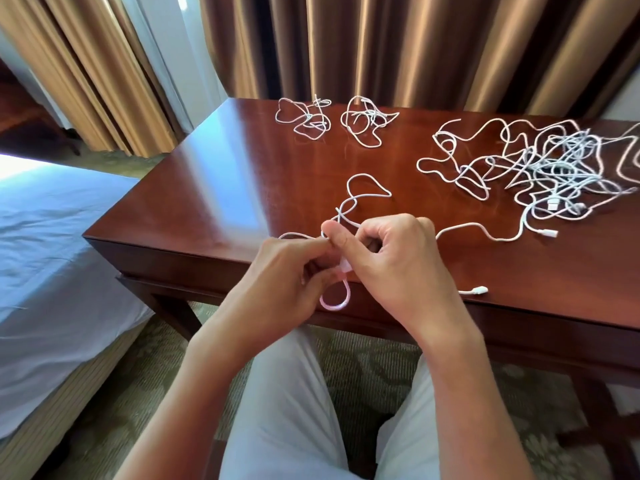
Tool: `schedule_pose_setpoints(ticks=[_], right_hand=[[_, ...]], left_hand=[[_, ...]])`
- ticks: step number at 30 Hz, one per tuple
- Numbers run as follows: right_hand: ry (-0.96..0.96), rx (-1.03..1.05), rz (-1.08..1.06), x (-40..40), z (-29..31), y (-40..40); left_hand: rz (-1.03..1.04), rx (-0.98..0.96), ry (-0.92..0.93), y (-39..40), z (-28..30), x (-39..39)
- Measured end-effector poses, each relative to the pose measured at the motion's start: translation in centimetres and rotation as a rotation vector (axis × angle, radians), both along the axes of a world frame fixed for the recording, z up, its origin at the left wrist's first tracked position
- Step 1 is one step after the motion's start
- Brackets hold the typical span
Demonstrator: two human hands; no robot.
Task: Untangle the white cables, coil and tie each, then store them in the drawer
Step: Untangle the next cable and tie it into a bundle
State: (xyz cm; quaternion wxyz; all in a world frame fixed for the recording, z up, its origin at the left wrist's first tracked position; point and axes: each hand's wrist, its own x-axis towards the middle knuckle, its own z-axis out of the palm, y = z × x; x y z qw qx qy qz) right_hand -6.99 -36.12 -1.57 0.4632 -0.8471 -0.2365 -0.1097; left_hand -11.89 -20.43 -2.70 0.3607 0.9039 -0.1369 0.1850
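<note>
Both hands meet over the front edge of the dark wooden desk (214,174). My left hand (294,271) and my right hand (398,261) pinch the same white cable (363,192). A small coil of it (337,299) hangs below my fingers, and its free length loops away across the desk top. A big tangle of white cables (540,168) lies at the right. Two loosely tied cable bundles, one (306,117) and another (367,119), sit at the desk's far edge. The desk's front panel (194,268) is shut.
A loose cable with a plug (479,290) lies by my right wrist at the desk's front edge. Brown curtains (381,43) hang behind the desk. A bed with white sheets (45,244) stands close on the left. My legs are under the desk front.
</note>
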Motion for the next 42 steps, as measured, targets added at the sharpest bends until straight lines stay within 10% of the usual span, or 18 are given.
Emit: schedule_pose_setpoints(ticks=[6, 14, 23, 29, 34, 42], right_hand=[[-0.036, 0.091, -0.059, -0.9, -1.3, 1.1], [0.250, 0.241, 0.176, -1.7, -3.3, 0.9], [0.424, -0.132, 0.208, -1.4, -3.3, -0.8], [0.371, -0.342, 0.163, -1.2, -1.9, -0.9], [0.354, -0.244, 0.359, -2.0, -1.5, -0.9], [0.365, 0.092, 0.286, -3.4, -2.0, -2.9]], left_hand=[[-0.008, -0.024, 0.052, -0.9, -1.3, -0.4], [0.045, -0.693, 0.110, -1.7, -2.1, -0.1], [-0.190, -0.014, 0.080, 0.1, -1.8, -0.2], [-0.337, -0.009, 0.180, 0.7, -0.3, -1.2], [-0.124, -0.175, -0.076, -0.8, -2.5, -1.5], [0.082, -0.750, 0.039, -1.6, -3.6, -1.5]])
